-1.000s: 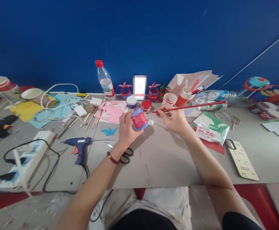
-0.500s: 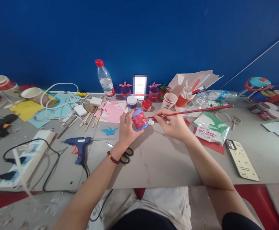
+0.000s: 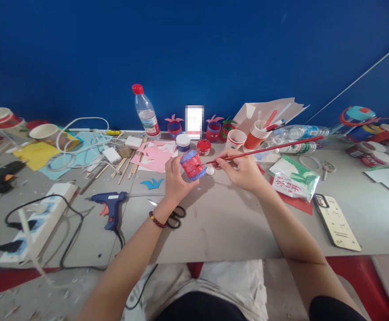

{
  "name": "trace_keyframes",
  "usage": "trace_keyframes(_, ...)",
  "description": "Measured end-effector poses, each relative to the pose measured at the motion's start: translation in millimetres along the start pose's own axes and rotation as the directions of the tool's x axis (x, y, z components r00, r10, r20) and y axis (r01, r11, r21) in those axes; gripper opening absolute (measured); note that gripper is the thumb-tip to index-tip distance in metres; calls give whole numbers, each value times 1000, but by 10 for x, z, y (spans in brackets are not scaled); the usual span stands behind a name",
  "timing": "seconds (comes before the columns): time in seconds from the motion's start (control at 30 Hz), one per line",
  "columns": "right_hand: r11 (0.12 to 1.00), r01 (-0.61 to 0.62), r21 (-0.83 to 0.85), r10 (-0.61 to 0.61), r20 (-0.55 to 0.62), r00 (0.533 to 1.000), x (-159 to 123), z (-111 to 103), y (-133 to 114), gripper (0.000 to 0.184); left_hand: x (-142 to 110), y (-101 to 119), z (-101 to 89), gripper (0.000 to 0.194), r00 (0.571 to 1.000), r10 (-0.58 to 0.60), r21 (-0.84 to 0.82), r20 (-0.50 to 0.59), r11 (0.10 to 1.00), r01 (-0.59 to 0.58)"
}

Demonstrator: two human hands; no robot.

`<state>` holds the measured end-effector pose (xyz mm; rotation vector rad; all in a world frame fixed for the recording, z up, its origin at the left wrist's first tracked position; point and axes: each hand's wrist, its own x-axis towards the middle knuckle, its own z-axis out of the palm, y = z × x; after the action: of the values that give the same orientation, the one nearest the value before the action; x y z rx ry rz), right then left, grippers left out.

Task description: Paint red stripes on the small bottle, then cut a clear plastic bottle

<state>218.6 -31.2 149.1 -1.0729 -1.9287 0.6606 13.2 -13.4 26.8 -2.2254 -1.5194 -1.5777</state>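
My left hand (image 3: 176,180) is closed around a small cup-shaped piece (image 3: 193,165), blue at both ends with a red band round its middle. In my right hand (image 3: 236,169) is a long red paintbrush (image 3: 268,150), pinched near its bristle end. The brush tip touches the red band. Just behind the piece stand an open jar of red paint (image 3: 203,147) and a white-lidded jar (image 3: 183,142). A small white cap (image 3: 210,170) lies between my hands. Black-handled scissors (image 3: 176,217) lie partly under my left wrist.
A blue glue gun (image 3: 111,206) and a power strip (image 3: 42,223) with cords lie to the left. At the back are a water bottle (image 3: 146,113), painted cups (image 3: 213,130) and paper cups (image 3: 236,139). A phone (image 3: 337,223) lies at right.
The painted piece has tilted slightly in my left hand and shifted a little left. The brush's far end has dipped slightly leftward, with its tip still at the red band.
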Motion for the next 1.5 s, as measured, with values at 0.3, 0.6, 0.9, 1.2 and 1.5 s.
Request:
trace_keyframes(0.3,997,-28,-65,23,-77,997,31,-59,148,13,10,0,1,92,999,-10,-14,-36,1000,10)
trace_keyframes(0.6,993,33,-109,-33,2,999,-47,26,13,15,11,-13,8,90,1000,20,37,-23,999,-19)
trace_keyframes(0.9,998,53,-33,-51,63,997,-106,81,-38,13,9,0,15,87,999,44,36,-32,998,-43)
trace_keyframes(1.2,999,3,-45,-3,-2,1000,-48,-8,-75,13,23,-4,17,88,996,38,18,-84,999,-37)
trace_keyframes(1.5,996,-79,-44,75,-70,995,21,-103,126,15,26,-23,5,90,994,11,-21,-107,1000,-13)
